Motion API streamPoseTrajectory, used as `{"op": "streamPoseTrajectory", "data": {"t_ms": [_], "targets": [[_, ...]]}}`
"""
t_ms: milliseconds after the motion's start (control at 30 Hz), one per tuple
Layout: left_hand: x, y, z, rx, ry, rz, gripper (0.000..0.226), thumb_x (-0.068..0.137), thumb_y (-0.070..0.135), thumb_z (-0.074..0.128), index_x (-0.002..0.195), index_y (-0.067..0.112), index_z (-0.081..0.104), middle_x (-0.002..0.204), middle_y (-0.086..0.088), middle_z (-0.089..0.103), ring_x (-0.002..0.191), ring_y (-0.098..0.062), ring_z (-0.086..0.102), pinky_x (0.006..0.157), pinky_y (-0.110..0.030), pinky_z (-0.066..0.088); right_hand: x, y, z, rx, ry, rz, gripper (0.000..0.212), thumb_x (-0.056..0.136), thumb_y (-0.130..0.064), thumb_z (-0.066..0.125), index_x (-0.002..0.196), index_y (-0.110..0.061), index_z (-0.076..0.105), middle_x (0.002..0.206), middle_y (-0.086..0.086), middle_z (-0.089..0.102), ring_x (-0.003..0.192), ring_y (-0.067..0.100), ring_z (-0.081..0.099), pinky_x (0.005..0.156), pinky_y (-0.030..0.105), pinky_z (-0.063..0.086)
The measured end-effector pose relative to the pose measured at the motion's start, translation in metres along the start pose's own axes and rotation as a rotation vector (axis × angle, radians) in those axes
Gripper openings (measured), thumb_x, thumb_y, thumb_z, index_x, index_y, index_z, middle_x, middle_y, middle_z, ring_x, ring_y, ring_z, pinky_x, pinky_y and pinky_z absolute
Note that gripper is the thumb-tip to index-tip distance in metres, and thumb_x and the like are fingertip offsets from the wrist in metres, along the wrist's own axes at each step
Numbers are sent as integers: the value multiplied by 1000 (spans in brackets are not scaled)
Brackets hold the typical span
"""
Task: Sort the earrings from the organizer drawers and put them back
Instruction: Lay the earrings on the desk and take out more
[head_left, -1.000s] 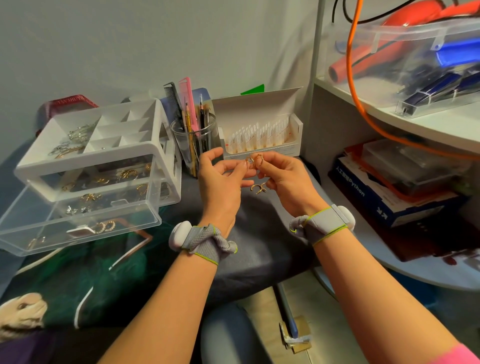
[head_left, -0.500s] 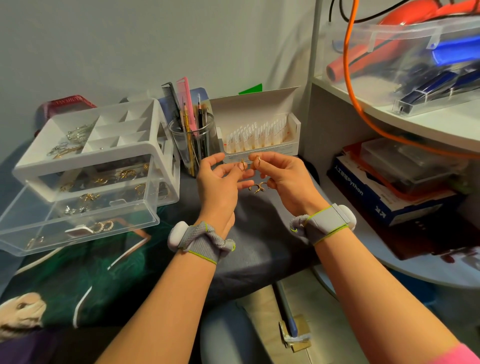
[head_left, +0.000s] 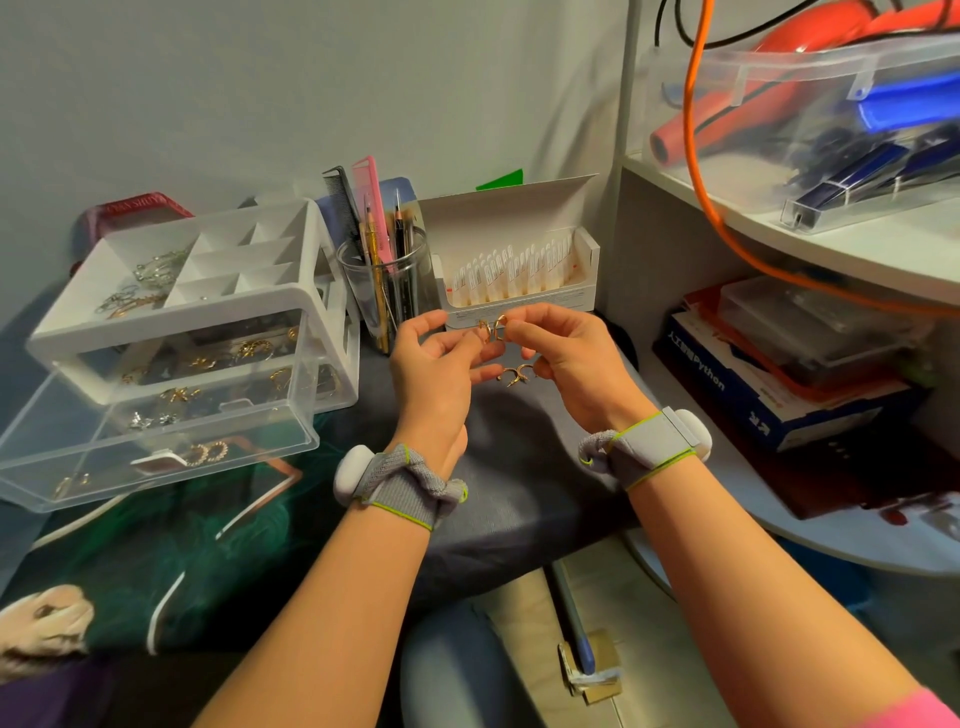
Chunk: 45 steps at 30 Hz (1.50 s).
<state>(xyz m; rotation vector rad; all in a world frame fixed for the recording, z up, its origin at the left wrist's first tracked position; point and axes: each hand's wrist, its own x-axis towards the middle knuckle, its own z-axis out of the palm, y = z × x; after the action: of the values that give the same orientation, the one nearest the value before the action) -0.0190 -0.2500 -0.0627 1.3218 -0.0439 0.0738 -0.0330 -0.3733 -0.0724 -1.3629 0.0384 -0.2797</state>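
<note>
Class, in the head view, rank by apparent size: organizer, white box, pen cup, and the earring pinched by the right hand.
Largest to smallest:
1. organizer
2. box, lid included
3. cup
4. earring, far smallest
All sit at similar distances.

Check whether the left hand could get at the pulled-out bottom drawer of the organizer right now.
Probably yes. The bottom drawer stands pulled out with its top open, to the left of the left hand, and nothing stands between them. The hand pinches a gold earring, though.
</note>
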Motion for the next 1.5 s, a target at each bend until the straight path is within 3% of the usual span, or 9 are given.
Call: {"op": "streamPoseTrajectory", "data": {"t_ms": [400,600,700,800,967,1133,1300,1400,1500], "targets": [[2,-3,0,40,40,23,39,88,-3,62,121,8,44,87,-10,66,66,-11,69,50,-20,53,1,2,-3,-49,41,14,8,86,-5,65,82,-12,68,73,-2,63,50,-3,50,48,9,37],[9,-11,-1,139,43,28,31,86,-3,64,112,9,52,78,-5,62,66,-11,62,47,-18,50,4,2,-7,-114,131,43,3,86,-4,64,84,-5,66,69,-1,60,45,-7,49,45,5,35],[14,-16,2,201,25,12,27,85,-3,64,107,9,55,74,-3,61,65,-11,58,44,-16,46,8,1,-13,-165,177,69,2,85,-3,64,83,-4,65,67,1,56,48,-2,45,43,6,33],[19,-22,9,268,8,-4,25,83,-3,65,102,11,55,71,-1,61,61,-11,55,42,-18,41,17,5,-21,-252,233,85,14,82,-4,66,70,-9,63,66,3,55,55,7,41,45,12,33],[30,-31,23,364,-27,-33,24,82,1,68,100,13,58,76,-2,65,61,-10,53,53,-23,38,29,16,-36,-416,338,149,15,78,-11,70,64,-15,67,68,4,62,65,12,51,68,32,44],[40,-41,37,491,-70,-11,24,80,3,71,96,16,58,72,3,65,67,-15,60,66,-29,51,33,17,-49,-591,397,168,8,79,-12,67,75,-9,74,71,4,65,72,15,57,67,28,44],[49,-52,48,659,-130,-10,25,78,6,71,92,19,56,65,9,65,63,-18,63,74,-42,57,43,20,-60,-734,422,223,7,77,-15,70,71,-14,72,81,10,68,77,23,63,67,33,51],[52,-59,53,773,-150,2,27,75,11,73,84,28,54,67,10,68,77,-26,68,77,-46,56,46,23,-63,-800,416,248,3,74,-17,74,73,-14,74,84,11,70,80,26,66,73,36,56],[53,-61,59,879,-161,18,23,78,15,72,93,25,59,76,9,70,86,-22,67,80,-40,54,47,27,-65,-837,406,265,2,73,-17,75,74,-15,75,86,12,71,82,27,67,77,39,57]]}}
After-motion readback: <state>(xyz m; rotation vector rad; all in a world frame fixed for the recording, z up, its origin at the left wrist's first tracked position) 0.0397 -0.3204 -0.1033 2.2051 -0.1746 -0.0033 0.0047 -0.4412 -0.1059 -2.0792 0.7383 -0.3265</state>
